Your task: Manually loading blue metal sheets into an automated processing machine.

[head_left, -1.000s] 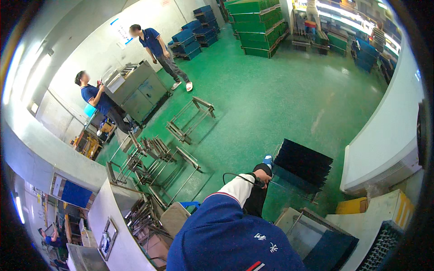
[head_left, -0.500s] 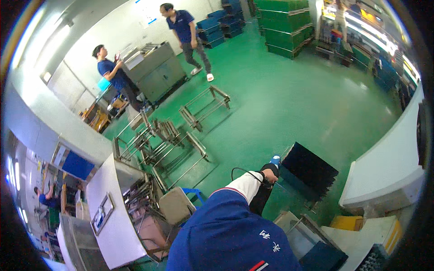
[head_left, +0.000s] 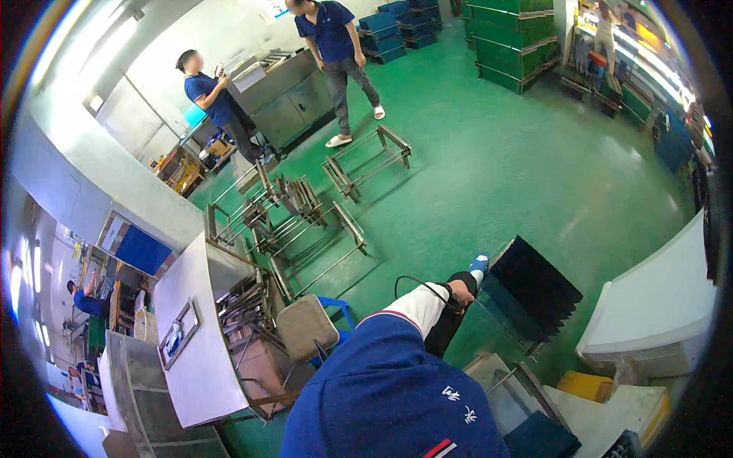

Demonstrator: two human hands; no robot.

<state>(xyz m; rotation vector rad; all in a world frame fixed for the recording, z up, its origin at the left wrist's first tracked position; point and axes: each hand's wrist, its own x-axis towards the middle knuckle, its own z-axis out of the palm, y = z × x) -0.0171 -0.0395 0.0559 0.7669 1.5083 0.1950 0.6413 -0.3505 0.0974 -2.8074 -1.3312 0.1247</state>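
Note:
My left arm, in a blue sleeve over a white one, reaches away from my body. At its end my left hand (head_left: 462,291) looks closed, its fingers mostly hidden, beside the near left corner of a stack of dark trays (head_left: 534,282). A thin rod runs from near the hand along the stack's lower edge; whether I grip it is unclear. A black cord (head_left: 408,284) loops out from the wrist. My black trouser leg and a blue-and-white shoe (head_left: 479,264) show beside the hand. My right hand is out of sight.
Several metal rod frames (head_left: 286,210) stand on the green floor to the left, near a stool (head_left: 307,327) and a white tabletop (head_left: 191,294). Two people stand by a grey cabinet (head_left: 286,114). Green crates (head_left: 513,42) are stacked far off; a white machine (head_left: 649,298) is at right.
The whole view has shifted, so the room appears further right. The person beside the cabinet has stepped and stands with feet apart. My left hand keeps its place beside the tray stack.

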